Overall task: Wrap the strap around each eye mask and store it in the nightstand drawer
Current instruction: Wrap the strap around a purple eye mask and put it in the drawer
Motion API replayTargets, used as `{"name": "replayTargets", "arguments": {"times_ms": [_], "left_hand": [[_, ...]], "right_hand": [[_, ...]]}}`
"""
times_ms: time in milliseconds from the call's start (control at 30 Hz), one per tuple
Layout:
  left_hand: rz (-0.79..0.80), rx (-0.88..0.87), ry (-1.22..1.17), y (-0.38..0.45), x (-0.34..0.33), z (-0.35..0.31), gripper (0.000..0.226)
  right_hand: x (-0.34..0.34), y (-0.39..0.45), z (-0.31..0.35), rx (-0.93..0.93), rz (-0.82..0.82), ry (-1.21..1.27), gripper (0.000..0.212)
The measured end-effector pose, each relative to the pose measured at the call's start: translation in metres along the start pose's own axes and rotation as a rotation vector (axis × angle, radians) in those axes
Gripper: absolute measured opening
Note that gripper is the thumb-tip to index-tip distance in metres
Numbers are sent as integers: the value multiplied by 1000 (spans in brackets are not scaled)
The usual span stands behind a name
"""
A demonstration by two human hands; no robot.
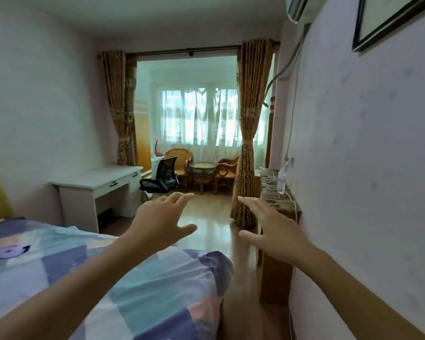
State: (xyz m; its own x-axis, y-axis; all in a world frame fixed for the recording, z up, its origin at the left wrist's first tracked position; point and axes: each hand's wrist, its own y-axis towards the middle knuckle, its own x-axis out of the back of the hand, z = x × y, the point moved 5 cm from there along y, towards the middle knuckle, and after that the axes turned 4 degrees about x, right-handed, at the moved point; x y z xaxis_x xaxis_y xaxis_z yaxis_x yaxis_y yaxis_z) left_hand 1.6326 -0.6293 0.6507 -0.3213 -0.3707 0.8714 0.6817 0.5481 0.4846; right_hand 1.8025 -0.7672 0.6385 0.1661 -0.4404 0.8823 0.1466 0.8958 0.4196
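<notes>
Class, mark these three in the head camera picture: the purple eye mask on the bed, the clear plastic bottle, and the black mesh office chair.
Purple eye mask (9, 252), head view, middle of its front.
Clear plastic bottle (281, 182), head view, its body.
Black mesh office chair (166, 168), head view, its backrest.
</notes>
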Motion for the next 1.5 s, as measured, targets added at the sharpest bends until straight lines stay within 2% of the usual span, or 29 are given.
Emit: {"name": "replayTargets", "arguments": {"times_ms": [200, 500, 600, 733, 867, 1067, 1300, 1500], "left_hand": [[15, -12, 51, 154, -85, 26, 78], [76, -184, -13, 381, -221, -52, 76], [80, -145, -14, 448, -271, -51, 76], [120, -50, 33, 521, -331, -16, 76], [139, 86, 64, 584, -365, 41, 73], [118, 309, 34, 654, -417, 143, 68], [58, 510, -177, 739, -479, 249, 70], [44, 580, -137, 785, -517, 315, 77]], "right_hand": [[-37, 124, -98, 17, -10, 15, 72], [-42, 246, -314, -146, -69, -34, 72], [-64, 301, -385, -148, -64, -35, 72], [-104, 397, -452, -64, 16, -27, 74], [-144, 504, -481, 52, 75, -37, 74], [-225, 668, -489, 241, 104, 110, 72], [-307, 823, -490, 289, 207, 494, 79], [-356, 940, -501, 418, 265, 463, 82]]}}
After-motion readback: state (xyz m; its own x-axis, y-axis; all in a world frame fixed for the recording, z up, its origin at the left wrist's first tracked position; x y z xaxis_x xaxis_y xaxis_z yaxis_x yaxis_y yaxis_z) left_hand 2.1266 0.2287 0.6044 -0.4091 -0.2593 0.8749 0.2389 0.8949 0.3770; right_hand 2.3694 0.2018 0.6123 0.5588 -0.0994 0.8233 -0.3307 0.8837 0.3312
